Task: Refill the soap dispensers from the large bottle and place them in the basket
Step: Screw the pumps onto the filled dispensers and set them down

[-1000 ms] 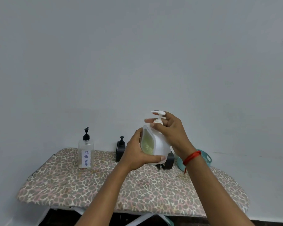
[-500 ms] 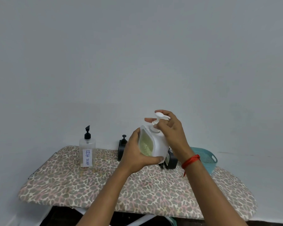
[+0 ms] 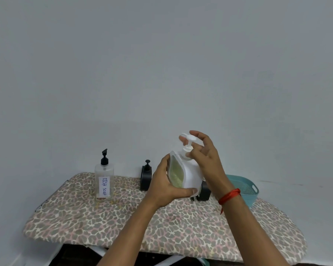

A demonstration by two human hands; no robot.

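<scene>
My left hand (image 3: 164, 186) grips the body of a white soap dispenser (image 3: 188, 174) with a pale green window, held above the board. My right hand (image 3: 205, 156) has its fingers curled round the dispenser's white pump head (image 3: 188, 143) and neck. A clear bottle (image 3: 103, 181) labelled DISH SOAP, with a black pump, stands at the left of the ironing board (image 3: 161, 223). A black pump dispenser (image 3: 146, 176) stands behind my left hand. The teal basket (image 3: 245, 187) sits at the board's right, partly hidden by my right forearm.
A second black object (image 3: 204, 191) sits on the board behind the white dispenser, mostly hidden. The board has a leopard-print cover and stands against a plain grey wall. A red thread band (image 3: 229, 196) is round my right wrist.
The pump head has turned under my right fingers, and my right hand has shifted round it. The view has tilted slightly, so more of the basket shows.
</scene>
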